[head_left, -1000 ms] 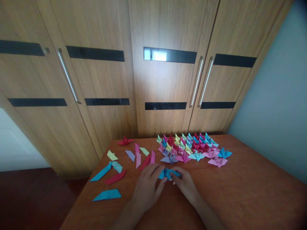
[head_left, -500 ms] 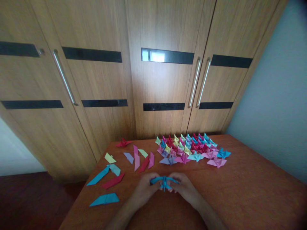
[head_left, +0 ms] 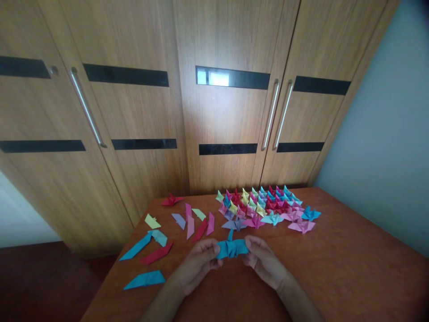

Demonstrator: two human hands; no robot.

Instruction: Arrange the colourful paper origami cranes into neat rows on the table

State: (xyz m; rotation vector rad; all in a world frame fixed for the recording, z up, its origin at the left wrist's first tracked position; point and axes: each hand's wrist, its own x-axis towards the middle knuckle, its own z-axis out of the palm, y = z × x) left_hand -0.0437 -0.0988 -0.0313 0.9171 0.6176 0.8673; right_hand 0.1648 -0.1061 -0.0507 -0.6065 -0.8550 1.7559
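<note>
A blue origami crane (head_left: 232,248) is stretched between my two hands above the table, its broad wings spread and a thin point sticking up behind. My left hand (head_left: 202,259) pinches the left wing between thumb and fingers. On the other side, my right hand (head_left: 263,259) grips the right wing tip the same way. Just beyond my hands, a purple paper crane (head_left: 237,224) stands at the front of a group of finished cranes. A red folded paper (head_left: 200,230) lies off to the left of them.
Rows of colourful paper cranes (head_left: 261,203) fill the back of the brown table (head_left: 335,264). Flat folded pieces lie at left, among them a blue one (head_left: 145,280) and a dark red one (head_left: 157,253). A red crane (head_left: 171,199) sits at the back left. Wooden wardrobe doors (head_left: 228,116) rise behind.
The blue crane has turned from an edge-on view to show its wide wing surface, with its point upward. My hands have rotated and moved slightly apart with it.
</note>
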